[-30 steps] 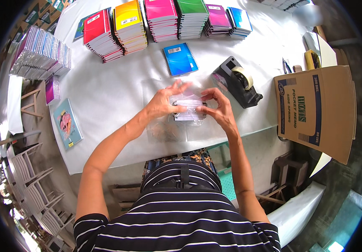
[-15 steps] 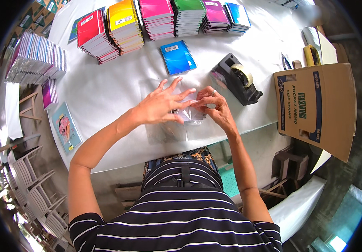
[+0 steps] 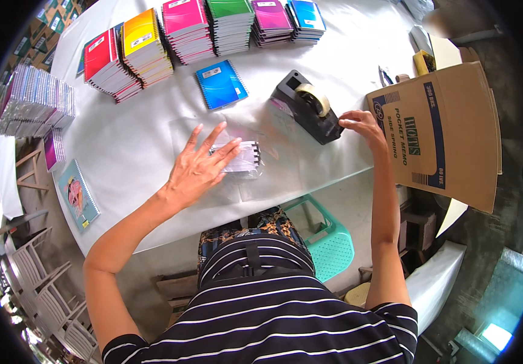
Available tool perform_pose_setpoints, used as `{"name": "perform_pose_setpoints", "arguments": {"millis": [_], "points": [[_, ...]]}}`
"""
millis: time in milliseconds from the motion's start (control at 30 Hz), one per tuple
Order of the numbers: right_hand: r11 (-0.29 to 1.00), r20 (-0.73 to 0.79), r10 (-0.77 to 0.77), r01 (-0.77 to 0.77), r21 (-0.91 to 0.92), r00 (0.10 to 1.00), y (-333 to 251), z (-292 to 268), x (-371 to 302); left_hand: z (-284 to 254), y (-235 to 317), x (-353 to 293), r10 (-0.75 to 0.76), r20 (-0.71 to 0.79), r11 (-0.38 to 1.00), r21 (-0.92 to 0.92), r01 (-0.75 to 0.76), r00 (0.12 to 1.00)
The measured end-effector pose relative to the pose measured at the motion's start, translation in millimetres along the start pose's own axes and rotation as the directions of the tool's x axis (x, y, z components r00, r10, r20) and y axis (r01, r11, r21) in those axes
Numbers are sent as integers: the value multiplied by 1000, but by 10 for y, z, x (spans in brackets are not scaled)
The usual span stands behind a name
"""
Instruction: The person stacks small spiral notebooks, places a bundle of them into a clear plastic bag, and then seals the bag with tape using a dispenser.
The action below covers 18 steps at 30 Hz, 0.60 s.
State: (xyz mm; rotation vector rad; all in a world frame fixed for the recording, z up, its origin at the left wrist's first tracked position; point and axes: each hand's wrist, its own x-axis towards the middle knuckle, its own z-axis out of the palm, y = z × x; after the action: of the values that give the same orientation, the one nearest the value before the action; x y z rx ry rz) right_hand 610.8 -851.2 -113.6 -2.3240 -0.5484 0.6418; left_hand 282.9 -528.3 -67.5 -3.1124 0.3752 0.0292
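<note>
My left hand lies with fingers spread over a small clear-plastic-wrapped pack of spiral notebooks, its white page edges and dark binding showing under the film. The palm and fingers hide part of the pack. To the right stands a black tape dispenser with a roll of tape on it. At the dispenser's near end, my right hand has thumb and fingers pinched together; whatever is between them is too small to make out. A blue spiral notebook rests just beyond the pack.
Along the far side rise stacks of red, yellow, pink, green, purple and blue notebooks. Wrapped packs are piled at the left, near a notebook with a pink figure. An open cardboard box stands right; a green stool is below.
My right hand has left the wrapped pack and moved right to the tape dispenser's end. My left hand has stayed at the pack, fingers spread. The whole view has shifted slightly.
</note>
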Motion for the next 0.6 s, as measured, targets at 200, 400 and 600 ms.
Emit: {"name": "perform_pose_setpoints", "arguments": {"millis": [200,400,600], "points": [[910,393,17,-176,374,920,-12,-35,193,5,28,-23,-51,15,999,-15,51,999],[469,182,-351,4,883,919,370,171,-146,27,58,-33,-61,-34,997,-59,59,998],[913,-186,-286,208,-352,940,290,146,-357,33,57,-68,-48,-44,998,-33,47,998]]}}
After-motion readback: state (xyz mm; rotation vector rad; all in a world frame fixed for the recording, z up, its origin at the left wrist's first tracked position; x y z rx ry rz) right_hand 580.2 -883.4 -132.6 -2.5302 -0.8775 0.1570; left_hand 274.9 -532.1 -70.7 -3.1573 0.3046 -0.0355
